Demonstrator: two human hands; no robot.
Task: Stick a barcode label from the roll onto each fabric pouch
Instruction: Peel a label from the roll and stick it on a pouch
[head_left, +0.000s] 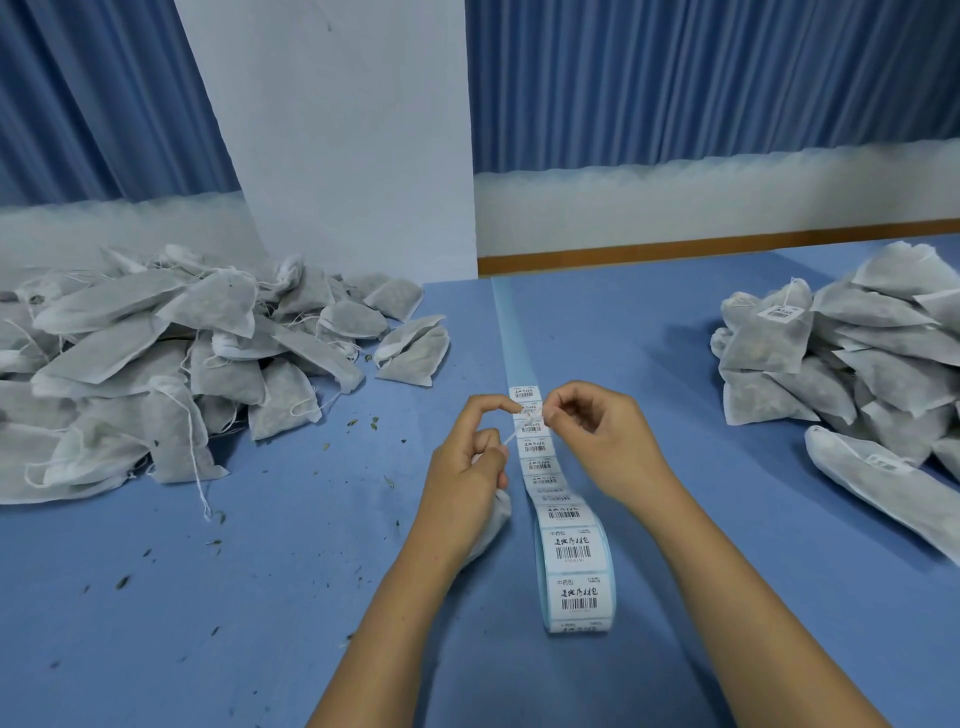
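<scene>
Pouch (492, 525) gripped under left hand (465, 467); right hand (602, 436) and left fingertips pinch its drawstring (511, 436) above label roll (574, 566).

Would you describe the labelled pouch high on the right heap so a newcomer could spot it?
Find the pouch heap at the blue table's right. High on its left slope, one pouch faces you with a barcode label near its top; its neighbours show bare fabric.
</scene>
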